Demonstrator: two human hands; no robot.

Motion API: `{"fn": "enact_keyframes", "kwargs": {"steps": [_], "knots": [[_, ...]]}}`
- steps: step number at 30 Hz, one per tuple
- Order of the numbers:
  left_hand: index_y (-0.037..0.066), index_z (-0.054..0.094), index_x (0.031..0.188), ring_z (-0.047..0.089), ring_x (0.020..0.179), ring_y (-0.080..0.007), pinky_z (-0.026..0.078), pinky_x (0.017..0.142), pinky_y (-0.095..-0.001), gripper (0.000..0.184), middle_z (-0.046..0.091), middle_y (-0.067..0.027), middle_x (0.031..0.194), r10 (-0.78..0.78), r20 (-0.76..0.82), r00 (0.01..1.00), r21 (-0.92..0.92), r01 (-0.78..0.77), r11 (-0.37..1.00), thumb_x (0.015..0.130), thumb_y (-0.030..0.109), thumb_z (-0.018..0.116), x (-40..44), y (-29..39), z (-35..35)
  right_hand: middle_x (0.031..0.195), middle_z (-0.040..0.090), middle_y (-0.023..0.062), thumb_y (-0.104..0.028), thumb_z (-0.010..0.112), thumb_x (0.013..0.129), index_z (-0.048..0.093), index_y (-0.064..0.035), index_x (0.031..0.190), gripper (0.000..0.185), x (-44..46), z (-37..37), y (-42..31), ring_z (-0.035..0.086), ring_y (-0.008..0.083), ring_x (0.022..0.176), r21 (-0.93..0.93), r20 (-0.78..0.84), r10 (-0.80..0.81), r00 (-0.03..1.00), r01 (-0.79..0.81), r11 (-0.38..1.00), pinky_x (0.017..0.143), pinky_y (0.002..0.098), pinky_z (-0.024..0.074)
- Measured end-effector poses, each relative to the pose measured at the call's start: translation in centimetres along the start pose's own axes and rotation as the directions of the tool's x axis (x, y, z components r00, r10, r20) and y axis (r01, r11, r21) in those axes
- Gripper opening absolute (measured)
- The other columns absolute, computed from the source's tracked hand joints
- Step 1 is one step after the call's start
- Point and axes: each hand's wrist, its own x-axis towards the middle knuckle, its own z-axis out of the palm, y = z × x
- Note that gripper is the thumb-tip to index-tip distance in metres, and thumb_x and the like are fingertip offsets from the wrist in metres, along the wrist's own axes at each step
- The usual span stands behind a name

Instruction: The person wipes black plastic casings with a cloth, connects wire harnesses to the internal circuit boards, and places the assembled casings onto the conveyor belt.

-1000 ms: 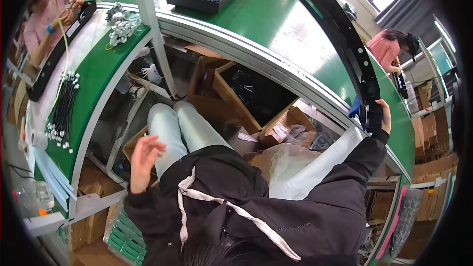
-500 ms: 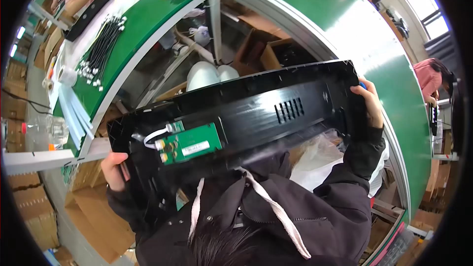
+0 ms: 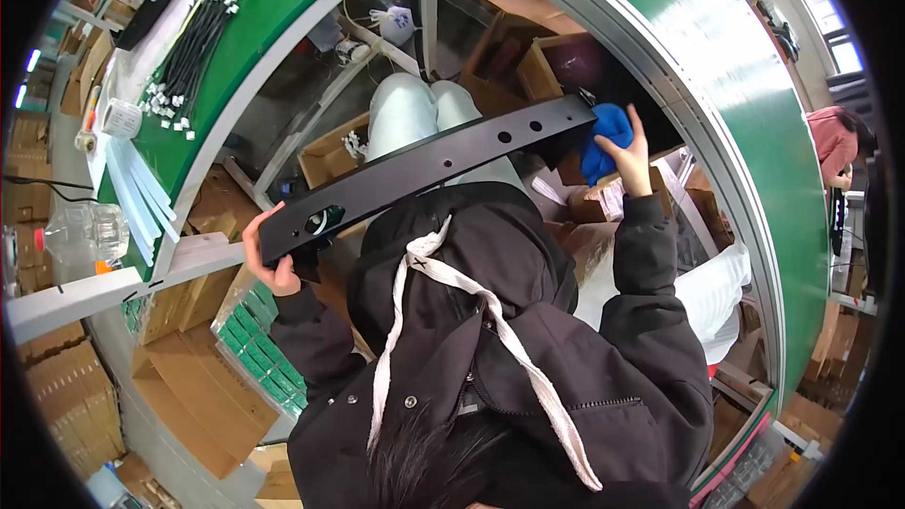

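Observation:
A long black plastic housing (image 3: 405, 172) lies across my lap, turned so that a narrow side with round holes faces up. My left hand (image 3: 269, 253) grips its left end, thumb on the near side and fingers along the far side. At the opposite end my right hand (image 3: 633, 156) clutches a crumpled blue cloth (image 3: 608, 137), which is against or very close to the housing's end. Through an opening near the left end a bit of white cable shows. The green circuit board inside is hidden from this angle.
Green worktops (image 3: 754, 132) curve around me. Black cables with white connectors (image 3: 193, 61), a tape roll (image 3: 123, 119) and pale blue strips (image 3: 137, 193) lie at left. Below are cardboard boxes (image 3: 203, 396) and a tray of green boards (image 3: 259, 344). Another person (image 3: 834, 146) is at far right.
The housing has tipped from showing its open inside to showing its narrow side, and sits lower over my lap. The blue cloth, barely visible before, now shows in my right hand.

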Motion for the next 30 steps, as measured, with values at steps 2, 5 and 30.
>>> {"fn": "enact_keyframes", "kwargs": {"steps": [2,5,30], "knots": [[-0.008,0.046,0.112,0.057,0.104,-0.0308,0.039,0.096,-0.0368,0.062,0.057,-0.0290,0.110,-0.008,-0.014,1.000,0.004,0.008,1.000,0.053,0.012,0.046,-0.7,-0.4,0.0,0.123,0.051,0.0188,0.007,0.058,0.073,0.028,-0.0033,0.139,0.073,-1.3,1.0,-1.3,0.056,0.0231,0.106,-0.122,-0.067,-0.285,0.956,0.276,0.953,0.091,0.0318,0.0442],[-0.008,0.046,0.112,0.057,0.104,-0.0317,0.039,0.096,-0.0372,0.062,0.056,-0.0295,0.109,0.002,-0.027,1.000,-0.006,-0.002,1.000,0.053,0.012,0.046,-0.9,-0.1,0.6,0.134,0.044,0.0154,0.013,0.051,0.071,0.029,-0.0039,0.138,0.072,-3.9,5.1,-4.3,0.043,0.0247,0.125,-0.362,0.056,-0.406,0.912,0.397,0.843,0.103,0.0323,0.0313],[-0.007,0.047,0.111,0.059,0.100,-0.0339,0.045,0.090,-0.0395,0.047,0.058,-0.0300,0.107,0.111,-0.034,0.993,0.036,-0.110,0.993,0.068,0.011,0.054,-1.8,0.3,1.2,0.128,0.051,0.0129,0.004,0.057,0.074,0.053,-0.0059,0.120,0.048,-3.9,7.4,-3.1,0.043,0.0317,0.124,-0.544,0.285,-0.542,0.791,0.599,0.587,0.102,0.0464,0.0313]]}}
